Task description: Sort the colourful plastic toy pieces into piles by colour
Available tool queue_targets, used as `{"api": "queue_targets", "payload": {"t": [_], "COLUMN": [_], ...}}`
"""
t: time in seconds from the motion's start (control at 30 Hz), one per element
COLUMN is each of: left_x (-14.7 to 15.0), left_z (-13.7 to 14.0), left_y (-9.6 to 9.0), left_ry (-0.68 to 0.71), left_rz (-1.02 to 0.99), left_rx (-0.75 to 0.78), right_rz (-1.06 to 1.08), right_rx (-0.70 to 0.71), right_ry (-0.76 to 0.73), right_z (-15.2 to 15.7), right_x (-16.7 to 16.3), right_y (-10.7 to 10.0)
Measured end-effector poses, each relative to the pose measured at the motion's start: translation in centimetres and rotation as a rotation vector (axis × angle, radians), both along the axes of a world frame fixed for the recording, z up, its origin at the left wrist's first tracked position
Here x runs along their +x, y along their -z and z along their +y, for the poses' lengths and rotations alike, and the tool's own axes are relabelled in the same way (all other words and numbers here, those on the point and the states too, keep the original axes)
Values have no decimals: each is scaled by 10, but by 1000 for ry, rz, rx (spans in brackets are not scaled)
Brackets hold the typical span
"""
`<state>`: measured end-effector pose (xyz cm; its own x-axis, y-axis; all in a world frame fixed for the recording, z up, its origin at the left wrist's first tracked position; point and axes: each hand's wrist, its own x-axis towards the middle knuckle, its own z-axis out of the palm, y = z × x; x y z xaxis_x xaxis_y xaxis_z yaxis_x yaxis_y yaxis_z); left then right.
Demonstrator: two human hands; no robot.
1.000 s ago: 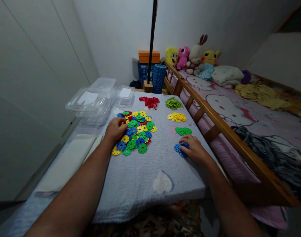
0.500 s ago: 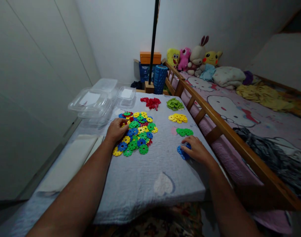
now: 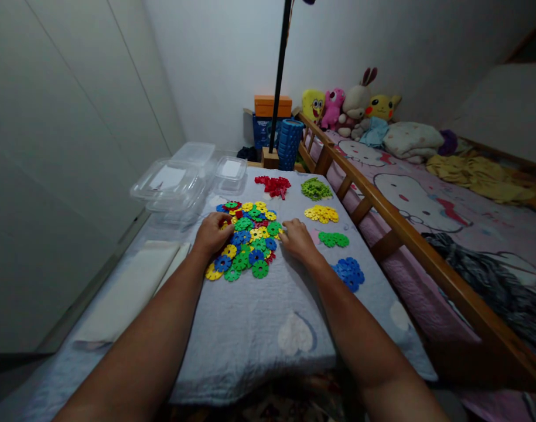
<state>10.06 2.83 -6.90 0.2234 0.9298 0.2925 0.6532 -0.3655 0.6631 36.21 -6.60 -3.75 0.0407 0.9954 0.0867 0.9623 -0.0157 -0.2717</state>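
Observation:
A mixed pile of notched plastic discs point(image 3: 243, 237) in blue, green, yellow and red lies on the cloth-covered table. My left hand point(image 3: 215, 233) rests at the pile's left edge, its bent fingers touching the discs and the thumb apart from them. On the opposite side, my right hand point(image 3: 297, 237) reaches to the right edge of the pile, fingers slightly apart beside a yellow disc point(image 3: 280, 233). Right of that arm are sorted groups: blue discs point(image 3: 350, 274), green discs point(image 3: 333, 239) and yellow discs point(image 3: 321, 214). Whether anything lies under my left fingertips is hidden.
Light-green pieces point(image 3: 316, 189) and red pieces point(image 3: 273, 186) sit toward the back. Clear plastic boxes point(image 3: 166, 186) stand at the back left, near a folded pale cloth point(image 3: 127, 293). A wooden bed rail point(image 3: 391, 225) runs along the right side.
My right hand has left the blue discs and moved left to the mixed pile's right edge. The blue group now shows uncovered. My left hand stays at the pile; the view shifts slightly.

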Motion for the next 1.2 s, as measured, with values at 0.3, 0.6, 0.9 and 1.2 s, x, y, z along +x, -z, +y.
{"api": "queue_targets", "payload": {"t": [0.3,0.6,0.9,1.2], "left_x": [1,0,0,0], "left_z": [-2,1,0,1], "left_y": [-2,1,0,2], "left_ry": [-8,-1,4,14], "left_rz": [-4,-3,-2,-14], "left_rx": [-3,13,12,26], "right_rz": [107,332,341,342], "right_rx": [-6,40,171,201], "right_ry": [51,124,450,553], "right_z": [1,17,48,74], "right_x": [0,67,130,130], "right_y": [4,-8,-12,-3]}}
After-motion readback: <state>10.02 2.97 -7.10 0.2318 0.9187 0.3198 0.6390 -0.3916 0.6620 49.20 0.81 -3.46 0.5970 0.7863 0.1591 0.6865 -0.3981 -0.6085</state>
